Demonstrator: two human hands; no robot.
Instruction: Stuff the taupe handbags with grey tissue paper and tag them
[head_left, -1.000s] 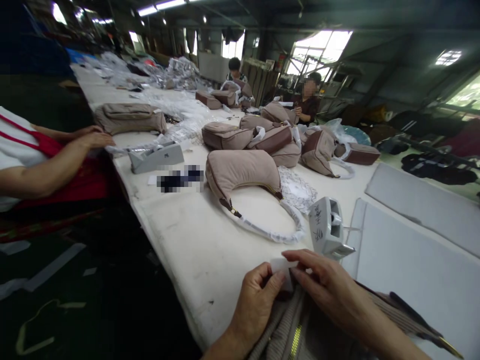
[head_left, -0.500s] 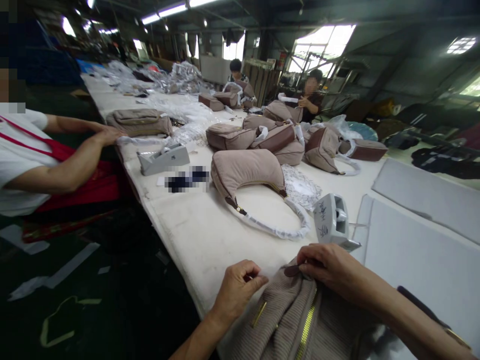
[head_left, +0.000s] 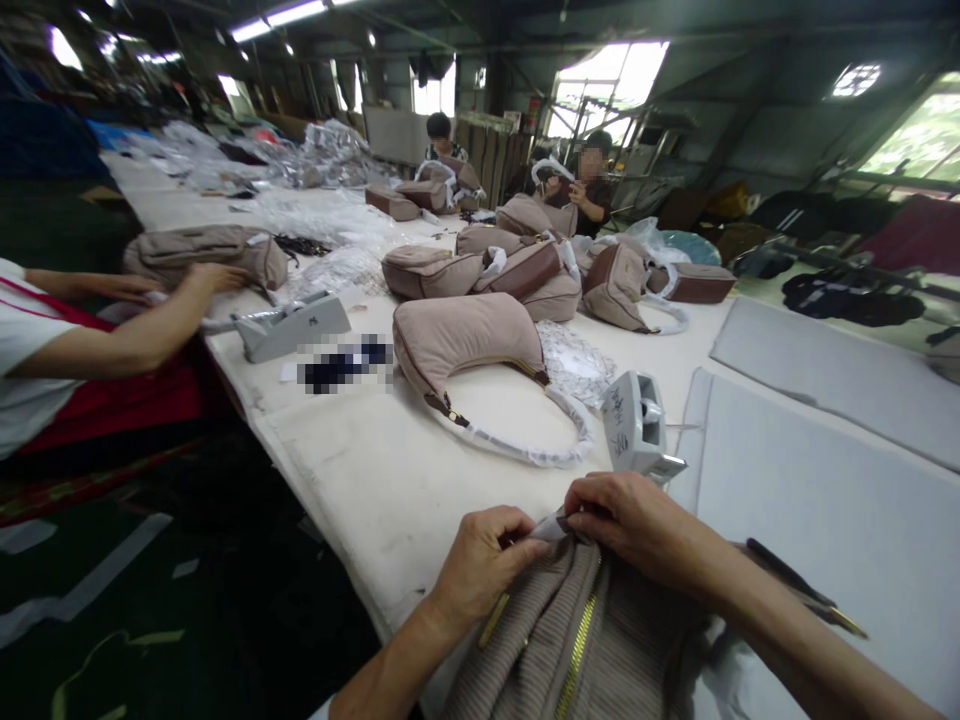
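A ribbed taupe handbag [head_left: 637,630] with a gold zipper [head_left: 577,650] lies in front of me at the bottom of the head view. My left hand [head_left: 484,555] is closed, its thumb and fingers pinching a small white strip [head_left: 551,527] at the bag's upper end. Beside it my right hand [head_left: 626,520] is closed in a pinch on the same end of the bag, close to the strip's other side. The fingers partly hide the spot where strip and bag meet. Further up the table rests a smooth taupe shoulder bag [head_left: 469,335], its strap wrapped in white.
A grey tape dispenser [head_left: 634,425] stands just beyond my right hand, another tape dispenser [head_left: 296,325] at the left. Several bags [head_left: 525,270] are piled mid-table. White boards [head_left: 825,520] lie right, under a dark pointed tool [head_left: 802,585]. A co-worker's arm [head_left: 142,335] reaches in at left.
My left hand has closed in toward my right, and a white strip now shows between them. The view has shifted right. The co-worker's hands at left have moved on their bag.
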